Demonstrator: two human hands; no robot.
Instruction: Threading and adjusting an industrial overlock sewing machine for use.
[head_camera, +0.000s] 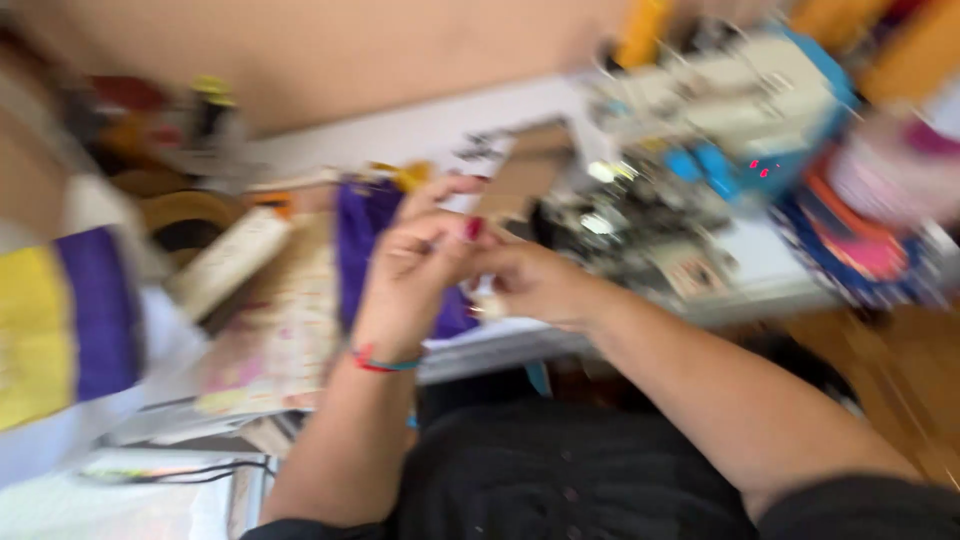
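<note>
I see both hands raised together above the edge of the white table (400, 130), in front of the purple cloth (365, 250); the left hand (410, 275), with a red and blue band at the wrist, has its fingers curled and pressed against the right hand (535, 285), whose fingers are bunched as though pinching something small; the blur hides what, so I cannot tell what either hand has hold of, nor how tightly. As for progress, I judge the work to be mid-course: the cloth lies loose on the table, not under the sewing machine (740, 110), and nothing looks finished. The cloth looks soft and folded; the machine is hard cream and blue plastic with a metal needle area; a brown cardboard piece (520, 175) stands flat and stiff behind the fingers; a pale roll (230, 262) lies to the left, beside a printed paper sheet (290, 330).
</note>
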